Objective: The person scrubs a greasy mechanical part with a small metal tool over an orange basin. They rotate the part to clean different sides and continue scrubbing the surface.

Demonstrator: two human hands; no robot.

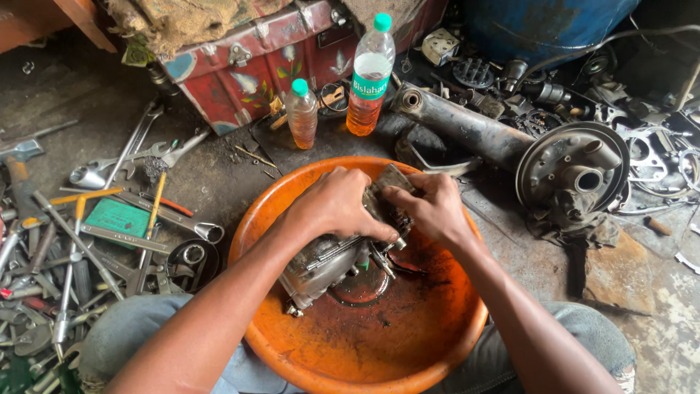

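Observation:
A greasy grey metal engine part (321, 266) lies in a wide orange plastic basin (292, 190) between my knees. My left hand (337, 206) grips the top of the part from the left. My right hand (432, 208) holds its upper right end, fingers pressed on a dirty dark piece. Dark oily liquid pools at the bottom of the basin under the part.
Several spanners and screwdrivers (109, 219) lie scattered on the floor at left. Two plastic bottles of amber liquid (368, 80) (302, 113) stand beyond the basin, before a red metal trunk (270, 62). A black axle tube with brake drum (569, 171) lies at right, more parts behind.

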